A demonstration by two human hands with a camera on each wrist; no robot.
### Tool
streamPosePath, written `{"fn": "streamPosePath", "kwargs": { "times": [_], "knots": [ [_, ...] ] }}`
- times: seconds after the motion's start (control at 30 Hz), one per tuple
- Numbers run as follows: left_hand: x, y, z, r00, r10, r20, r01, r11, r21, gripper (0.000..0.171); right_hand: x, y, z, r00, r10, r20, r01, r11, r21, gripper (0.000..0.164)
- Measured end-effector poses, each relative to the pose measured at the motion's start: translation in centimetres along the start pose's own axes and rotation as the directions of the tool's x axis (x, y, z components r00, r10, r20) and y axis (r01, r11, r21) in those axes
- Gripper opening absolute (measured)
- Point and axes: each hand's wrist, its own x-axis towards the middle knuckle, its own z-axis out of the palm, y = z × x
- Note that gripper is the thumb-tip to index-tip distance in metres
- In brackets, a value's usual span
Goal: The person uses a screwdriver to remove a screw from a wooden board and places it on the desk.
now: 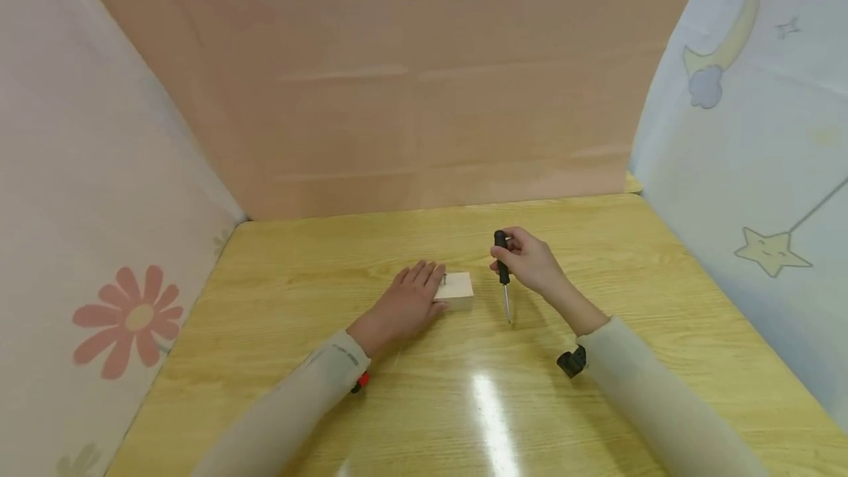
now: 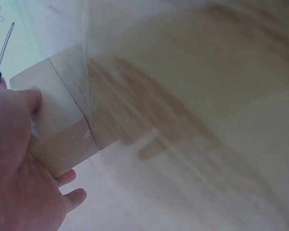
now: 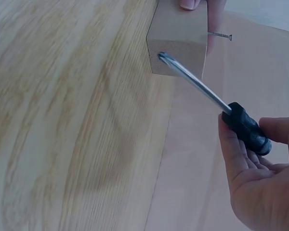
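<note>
A pale wooden block (image 1: 457, 288) lies on the table with a screw (image 3: 220, 35) standing out of its top face. My left hand (image 1: 408, 304) holds the block from its left side, the thumb against the near face in the left wrist view. To the right of the block, my right hand (image 1: 530, 260) grips a screwdriver (image 1: 501, 260) by its black handle. The metal shaft points down, its tip just above the tabletop and apart from the screw. The right wrist view shows the cross-shaped tip (image 3: 164, 57) overlapping the block's end face.
The wood-grain table (image 1: 298, 263) has a shiny reflection near its front. A brown backdrop (image 1: 411, 94) hangs behind it, with patterned cloths on the left (image 1: 79, 168) and right (image 1: 762, 168). A dark wrist device (image 1: 571, 361) is on the right sleeve.
</note>
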Motion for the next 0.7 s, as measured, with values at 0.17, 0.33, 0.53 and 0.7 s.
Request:
{"fn": "streamPosePath", "kwargs": {
  "times": [0.17, 0.33, 0.53, 0.7],
  "knots": [
    [0.1, -0.1, 0.2, 1.000, 0.008, 0.000, -0.008, 1.000, -0.019, 0.072, 0.4, 0.8, 0.0, 0.998, 0.034, 0.054, -0.028, 0.993, -0.117, 0.050],
    [0.2, -0.1, 0.2, 1.000, -0.003, 0.015, 0.004, 1.000, -0.025, 0.072, 1.0, 1.5, 0.2, 0.993, 0.062, 0.104, -0.044, 0.985, -0.170, 0.052],
    [0.3, -0.1, 0.1, 1.000, -0.006, 0.027, 0.007, 0.999, -0.041, 0.072, 1.7, 2.0, 0.4, 0.985, 0.112, 0.132, -0.085, 0.978, -0.192, 0.052],
    [0.0, -0.2, 0.0, 1.000, -0.014, 0.025, 0.015, 0.999, -0.036, 0.072, 2.3, 2.3, 0.9, 0.981, 0.132, 0.140, -0.094, 0.964, -0.247, 0.048]
  ]
}}
